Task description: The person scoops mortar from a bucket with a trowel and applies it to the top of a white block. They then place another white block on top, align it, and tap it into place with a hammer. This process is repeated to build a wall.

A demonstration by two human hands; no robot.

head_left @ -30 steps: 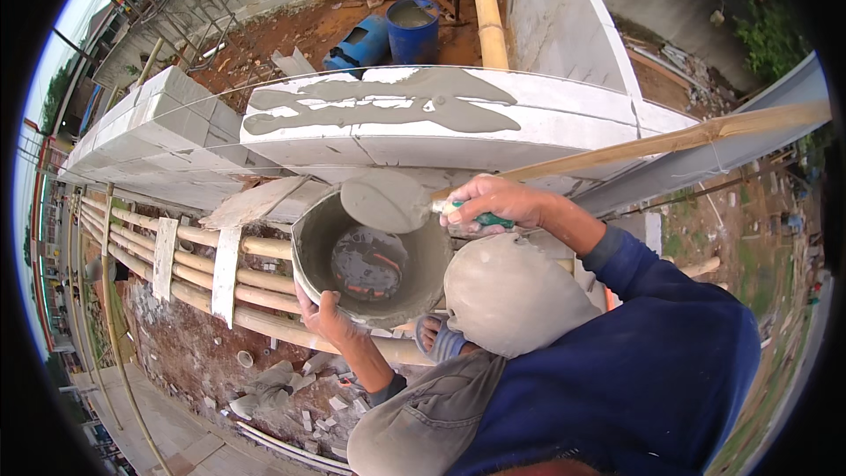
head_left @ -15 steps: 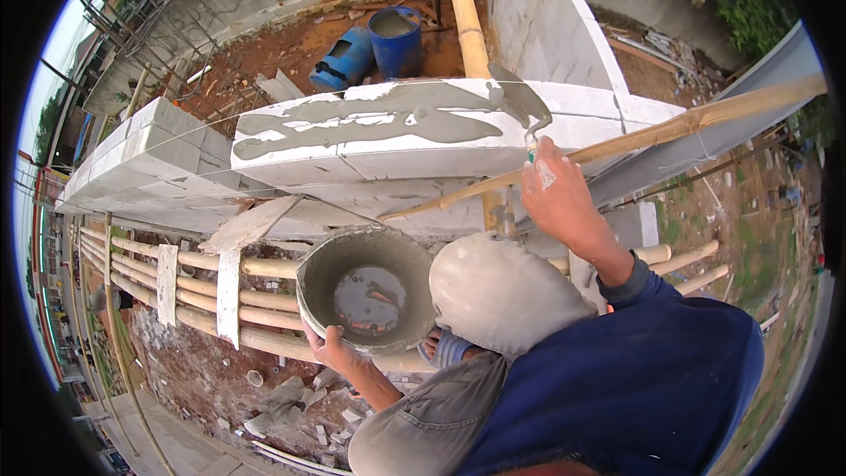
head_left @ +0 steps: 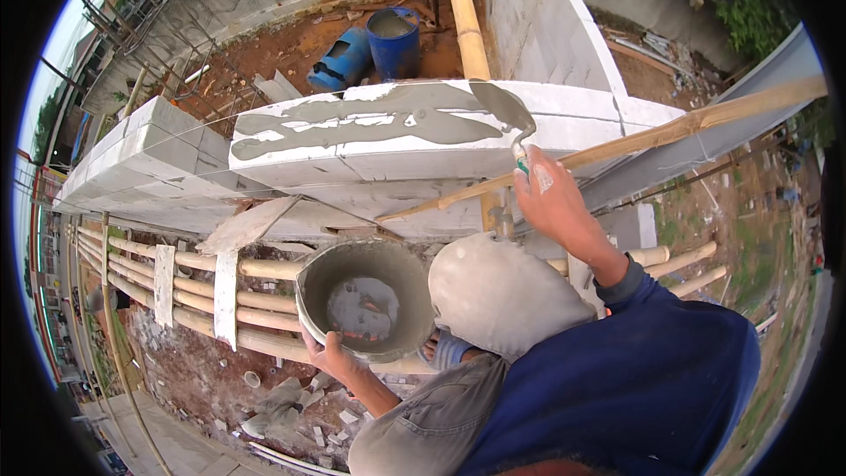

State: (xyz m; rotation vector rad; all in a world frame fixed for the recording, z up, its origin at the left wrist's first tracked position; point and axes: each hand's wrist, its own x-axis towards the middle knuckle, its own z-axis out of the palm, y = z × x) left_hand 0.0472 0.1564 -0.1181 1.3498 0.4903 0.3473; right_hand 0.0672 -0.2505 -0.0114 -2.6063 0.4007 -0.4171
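Observation:
My right hand (head_left: 551, 194) grips the handle of a trowel (head_left: 502, 106), fingers closed round it. The grey blade lies at the right end of wet mortar (head_left: 370, 115), which is spread in streaks along the top of a white block wall (head_left: 564, 123). My left hand (head_left: 333, 358) is closed on the near left rim of a mortar-coated bucket (head_left: 405, 269); its thumb shows over the edge and its other fingers are partly hidden. A little wet, shiny mix (head_left: 363, 307) sits in the bucket's bottom, close beside my bent knee (head_left: 498, 295).
A slanting bamboo pole (head_left: 687, 128) crosses beside my right forearm. Bamboo scaffold poles (head_left: 264, 300) run below the bucket, with rubble on the ground far beneath. Taut string (head_left: 189, 128) passes along the wall. Two blue drums (head_left: 394, 44) stand beyond it.
My right hand has moved slightly left and down, bringing the trowel blade left to the mortar's right end. My left hand stays on the bucket, which has barely shifted.

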